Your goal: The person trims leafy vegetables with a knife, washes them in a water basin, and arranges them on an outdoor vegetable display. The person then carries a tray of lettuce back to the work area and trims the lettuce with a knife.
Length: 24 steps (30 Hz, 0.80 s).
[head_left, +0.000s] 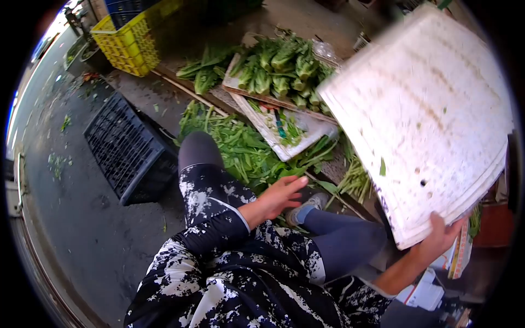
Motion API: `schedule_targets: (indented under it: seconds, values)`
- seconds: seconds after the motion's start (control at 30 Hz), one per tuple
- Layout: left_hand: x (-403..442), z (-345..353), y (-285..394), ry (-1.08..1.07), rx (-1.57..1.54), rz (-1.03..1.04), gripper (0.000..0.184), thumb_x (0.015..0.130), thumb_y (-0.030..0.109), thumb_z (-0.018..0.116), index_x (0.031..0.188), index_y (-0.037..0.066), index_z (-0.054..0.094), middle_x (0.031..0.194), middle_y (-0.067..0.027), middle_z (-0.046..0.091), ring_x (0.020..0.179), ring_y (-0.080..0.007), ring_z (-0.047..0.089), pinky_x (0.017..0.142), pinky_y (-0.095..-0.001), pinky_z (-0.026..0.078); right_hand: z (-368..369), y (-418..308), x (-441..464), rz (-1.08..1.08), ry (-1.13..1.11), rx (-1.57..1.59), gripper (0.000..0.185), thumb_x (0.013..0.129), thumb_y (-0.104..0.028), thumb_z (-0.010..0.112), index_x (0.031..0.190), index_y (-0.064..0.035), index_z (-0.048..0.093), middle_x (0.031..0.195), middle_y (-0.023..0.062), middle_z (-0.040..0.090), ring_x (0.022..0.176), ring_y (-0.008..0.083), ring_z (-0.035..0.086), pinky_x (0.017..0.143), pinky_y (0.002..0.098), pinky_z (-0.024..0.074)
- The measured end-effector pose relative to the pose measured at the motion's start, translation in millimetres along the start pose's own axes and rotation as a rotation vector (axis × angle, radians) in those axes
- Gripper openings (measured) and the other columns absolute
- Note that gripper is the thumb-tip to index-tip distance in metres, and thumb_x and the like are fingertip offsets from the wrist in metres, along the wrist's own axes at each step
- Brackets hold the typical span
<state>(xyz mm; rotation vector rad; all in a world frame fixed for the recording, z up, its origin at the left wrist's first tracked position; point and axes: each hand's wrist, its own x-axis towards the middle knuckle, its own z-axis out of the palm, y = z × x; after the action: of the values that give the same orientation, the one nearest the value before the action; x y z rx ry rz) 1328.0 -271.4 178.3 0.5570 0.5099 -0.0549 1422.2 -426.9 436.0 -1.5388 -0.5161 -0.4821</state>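
Observation:
My right hand (437, 238) grips the lower edge of a large white foam lid (426, 104), dirt-specked and tilted up at the right. Its thumb lies on the face and the other fingers are partly hidden behind. My left hand (278, 201) hangs over my lap with its fingers apart, holding nothing. Just beyond it, loose green leaves (240, 153) are heaped on the ground. A smaller white foam board (303, 145) bears leaf scraps and a tool with a teal handle (280, 124). Behind it, trimmed leafy green heads (281, 65) are piled on another board.
A black plastic crate (123, 145) lies on the pavement to the left. Farther back stands a yellow crate (126, 46) with a blue one. Green stems (356, 177) lie beside my shoe (307, 208). White packages (424, 292) are at the lower right.

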Motion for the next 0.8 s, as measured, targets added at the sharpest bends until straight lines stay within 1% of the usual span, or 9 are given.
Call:
schedule_targets:
  seconds: [0.13,0.23,0.3,0.4,0.47,0.5,0.6,0.73,0.8]
  values:
    - [-56,17,55,-0.379,-0.152,0.43,0.076,0.078,0.047,0.058,0.131,0.007,0.023,0.131,-0.0179,0.031,0.116,-0.0319,0.039,0.092,-0.0471,0.038,54,40,1,0.194,-0.316,0.23,0.064,0.057,-0.003,0.047,0.12,0.0067,0.037,0.106,0.0232,0.051,0.093,0.0339,0.055,0.082,0.0387,0.0464]
    - [-107,1,81,-0.196,-0.202,0.763,0.075,0.075,0.052,0.058,0.128,0.009,0.029,0.124,-0.0161,0.042,0.115,-0.0299,0.042,0.094,-0.0453,0.038,134,53,-44,0.359,-0.629,0.584,0.05,0.054,0.001,0.052,0.104,0.0035,0.05,0.091,0.0165,0.057,0.081,0.0237,0.059,0.071,0.0316,0.0511]
    - [-141,-32,92,0.131,-0.223,0.882,0.055,0.081,0.041,0.057,0.117,0.004,0.039,0.114,-0.0151,0.051,0.103,-0.0234,0.053,0.087,-0.0366,0.046,185,53,-85,0.559,-0.747,0.716,0.051,0.056,0.004,0.049,0.107,0.0035,0.047,0.094,0.0165,0.053,0.086,0.023,0.057,0.066,0.031,0.0538]
    - [-189,-76,97,0.486,-0.39,1.04,0.037,0.081,0.019,0.058,0.11,-0.001,0.044,0.107,-0.0143,0.055,0.097,-0.0238,0.056,0.084,-0.0352,0.049,234,62,-135,0.623,-1.146,0.876,0.077,0.072,-0.02,0.067,0.131,0.0028,0.024,0.121,0.0274,0.04,0.104,0.0278,0.051,0.081,0.0362,0.0478]
    - [-209,-135,93,0.565,-0.406,1.116,0.033,0.077,0.014,0.06,0.104,0.0,0.047,0.097,-0.0132,0.057,0.087,-0.0222,0.059,0.076,-0.0365,0.052,252,106,-143,0.626,-1.445,0.588,0.086,0.076,-0.041,0.063,0.136,-0.0002,0.016,0.132,0.0266,0.029,0.11,0.0293,0.047,0.089,0.0328,0.0405]
    - [-219,-171,90,0.686,-0.458,1.072,0.028,0.077,0.011,0.059,0.102,0.001,0.048,0.098,-0.0118,0.057,0.088,-0.0229,0.059,0.076,-0.0367,0.052,253,120,-145,0.626,-1.38,0.486,0.074,0.079,-0.048,0.057,0.131,-0.0021,0.031,0.126,0.0155,0.043,0.109,0.0179,0.046,0.085,0.0293,0.0405]
    - [-225,-252,77,0.92,-0.504,1.12,0.027,0.079,0.011,0.058,0.101,-0.001,0.049,0.099,-0.0125,0.057,0.09,-0.025,0.058,0.077,-0.0381,0.051,255,205,-145,0.769,-1.1,0.029,0.047,0.082,-0.038,0.057,0.108,0.0015,0.056,0.101,0.0114,0.061,0.093,0.0171,0.056,0.08,0.0266,0.0428]
    - [-192,-327,56,0.97,-0.718,0.962,0.025,0.084,0.017,0.054,0.098,-0.003,0.05,0.095,-0.0152,0.059,0.086,-0.0274,0.06,0.075,-0.0407,0.053,232,332,-147,0.265,-0.902,-0.578,0.041,0.076,-0.027,0.058,0.108,-0.0015,0.054,0.101,0.0185,0.058,0.093,0.032,0.056,0.08,0.0404,0.043]
    - [-178,-334,54,0.944,-0.674,0.613,0.043,0.085,0.036,0.052,0.097,-0.004,0.049,0.092,-0.0174,0.059,0.077,-0.029,0.062,0.068,-0.0405,0.055,230,354,-133,0.313,-0.916,-0.794,0.042,0.076,-0.024,0.056,0.111,-0.0023,0.052,0.104,0.0189,0.056,0.095,0.0348,0.053,0.081,0.043,0.0421]
